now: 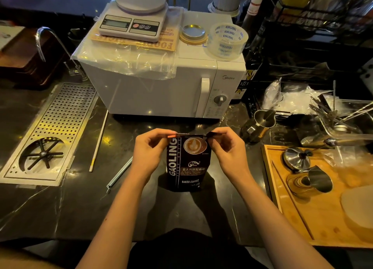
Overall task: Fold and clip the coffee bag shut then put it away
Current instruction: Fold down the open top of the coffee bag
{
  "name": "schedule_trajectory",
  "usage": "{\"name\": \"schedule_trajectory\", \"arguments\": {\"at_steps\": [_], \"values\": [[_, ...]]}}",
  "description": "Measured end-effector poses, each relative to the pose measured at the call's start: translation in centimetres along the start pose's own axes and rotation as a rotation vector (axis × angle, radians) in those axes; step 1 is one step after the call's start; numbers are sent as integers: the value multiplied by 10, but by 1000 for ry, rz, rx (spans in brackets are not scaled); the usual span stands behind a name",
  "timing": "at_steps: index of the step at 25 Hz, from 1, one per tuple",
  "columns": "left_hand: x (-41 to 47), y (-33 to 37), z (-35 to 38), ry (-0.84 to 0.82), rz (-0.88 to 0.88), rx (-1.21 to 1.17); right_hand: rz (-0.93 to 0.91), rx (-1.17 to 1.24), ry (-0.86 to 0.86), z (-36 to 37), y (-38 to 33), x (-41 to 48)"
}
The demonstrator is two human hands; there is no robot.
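Note:
A dark coffee bag (188, 167) with white "GAOLING" lettering and a latte picture stands upright on the dark marble counter (80, 208), in front of the microwave. My left hand (150, 149) pinches the bag's top left corner, where an orange strip shows along the top edge. My right hand (226, 145) pinches the top right corner, with a dark flap sticking out between its fingers. The bag's top edge is stretched flat between both hands. Two long thin sealing sticks, one white (99, 141) and one pale blue-grey (119, 175), lie on the counter left of the bag.
A white microwave (161, 83) stands behind the bag, with a kitchen scale (133, 20) and a tape roll (228, 40) on top. A perforated metal drain tray (60, 123) lies at left. At right are a wooden tray (282, 198) with steel pitchers, a tamper and a small jug (262, 120).

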State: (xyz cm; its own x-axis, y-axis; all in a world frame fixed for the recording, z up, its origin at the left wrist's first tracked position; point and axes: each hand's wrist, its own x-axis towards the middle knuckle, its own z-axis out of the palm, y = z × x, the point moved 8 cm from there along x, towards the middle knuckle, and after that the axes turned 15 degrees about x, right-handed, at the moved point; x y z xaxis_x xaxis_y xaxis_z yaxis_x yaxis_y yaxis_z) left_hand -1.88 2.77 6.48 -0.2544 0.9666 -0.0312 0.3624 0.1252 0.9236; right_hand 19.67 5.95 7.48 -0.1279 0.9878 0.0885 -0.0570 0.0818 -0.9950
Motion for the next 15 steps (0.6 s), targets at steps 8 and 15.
{"name": "schedule_trajectory", "arguments": {"at_steps": [8,15], "values": [[-3,-6,0,-91,23,-15,3,25,7,-9,9,-1],[-8,-2,0,-119,34,-35,5,42,-23,-10,6,-6]]}}
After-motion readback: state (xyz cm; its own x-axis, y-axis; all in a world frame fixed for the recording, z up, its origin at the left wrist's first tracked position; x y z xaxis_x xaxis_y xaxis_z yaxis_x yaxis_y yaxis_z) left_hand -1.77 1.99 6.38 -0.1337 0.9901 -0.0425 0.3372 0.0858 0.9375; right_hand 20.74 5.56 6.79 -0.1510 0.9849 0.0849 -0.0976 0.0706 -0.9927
